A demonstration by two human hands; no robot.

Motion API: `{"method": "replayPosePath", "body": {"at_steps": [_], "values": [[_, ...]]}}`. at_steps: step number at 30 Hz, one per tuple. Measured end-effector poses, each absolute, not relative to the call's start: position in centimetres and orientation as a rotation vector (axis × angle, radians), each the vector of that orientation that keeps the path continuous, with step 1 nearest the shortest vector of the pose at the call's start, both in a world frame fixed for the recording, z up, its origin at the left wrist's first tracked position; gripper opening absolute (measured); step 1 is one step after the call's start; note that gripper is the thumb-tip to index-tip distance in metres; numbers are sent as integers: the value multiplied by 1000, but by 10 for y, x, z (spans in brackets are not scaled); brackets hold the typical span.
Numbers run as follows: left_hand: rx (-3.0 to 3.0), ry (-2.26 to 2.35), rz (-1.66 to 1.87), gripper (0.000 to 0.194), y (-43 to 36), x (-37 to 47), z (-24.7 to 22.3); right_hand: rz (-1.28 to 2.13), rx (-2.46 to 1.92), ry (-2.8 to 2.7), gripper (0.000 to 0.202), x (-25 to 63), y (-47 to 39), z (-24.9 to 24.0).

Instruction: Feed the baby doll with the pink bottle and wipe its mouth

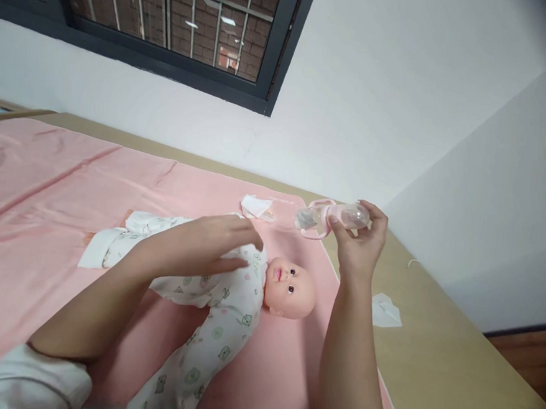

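Observation:
A baby doll in white printed clothes lies on its back on a pink sheet, its head toward the right and its legs toward the left. Over the doll's chest is my left hand, fingers apart and holding nothing; whether it touches the clothes is unclear. My right hand grips a clear baby bottle with pink handles near the sheet's right edge. The bottle lies sideways in the hand, its capped end pointing left.
A crumpled white tissue rests near the sheet's back edge. Another tissue lies on the wooden tabletop at the right. Behind the table stand a white wall and a dark-framed window.

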State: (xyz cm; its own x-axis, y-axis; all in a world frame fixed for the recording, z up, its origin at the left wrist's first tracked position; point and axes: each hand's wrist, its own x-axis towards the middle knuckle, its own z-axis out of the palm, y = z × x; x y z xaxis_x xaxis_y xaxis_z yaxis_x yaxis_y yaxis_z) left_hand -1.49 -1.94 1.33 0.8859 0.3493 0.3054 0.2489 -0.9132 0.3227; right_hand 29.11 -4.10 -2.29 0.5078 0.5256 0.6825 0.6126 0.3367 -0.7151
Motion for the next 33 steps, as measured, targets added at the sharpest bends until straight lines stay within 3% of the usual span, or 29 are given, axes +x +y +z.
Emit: {"method": "replayPosePath", "body": {"at_steps": [6,17,33], "values": [[2714,632,845,33,-6,-5,5,185,-1139,-1376,52,227,-65,-3],[2610,696,822,61,-9,6,0,438,-1033,-1411,52,173,-74,-12],[2563,694,773,57,-10,9,2,527,-1035,-1433,41,170,-77,-8]]}}
